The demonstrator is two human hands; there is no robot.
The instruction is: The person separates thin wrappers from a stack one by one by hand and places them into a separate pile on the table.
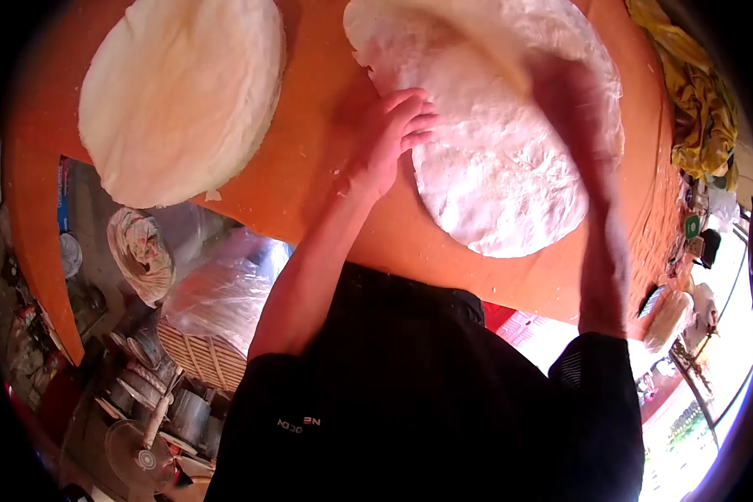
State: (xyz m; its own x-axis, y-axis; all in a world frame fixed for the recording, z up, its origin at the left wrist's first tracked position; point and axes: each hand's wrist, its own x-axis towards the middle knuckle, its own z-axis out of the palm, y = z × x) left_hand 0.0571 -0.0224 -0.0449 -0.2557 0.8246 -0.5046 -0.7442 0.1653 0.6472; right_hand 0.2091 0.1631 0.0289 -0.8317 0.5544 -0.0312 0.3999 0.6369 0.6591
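A large, round, thin sheet of dough (pixel 510 184) lies on the orange-brown tabletop (pixel 326 109) in front of me, its surface whitish and uneven. My left hand (pixel 403 125) rests at its left edge, fingers slightly bent and a little apart, gripping nothing. Over the upper right of this sheet, my right hand (pixel 560 84) is smeared by motion. A long, pale tan, stick-like thing (pixel 485 42) runs from it toward the upper left, too blurred to name surely. To the left lies a second oval sheet of dough (pixel 184 100), touched by neither hand.
Yellow-brown cloth (pixel 699 100) is bunched at the table's right edge. Below the table on the left are a bundled patterned cloth (pixel 140 255), a wicker basket (pixel 197 356) covered with clear plastic (pixel 217 293), and cluttered metal items (pixel 188 414). Small goods crowd the right side.
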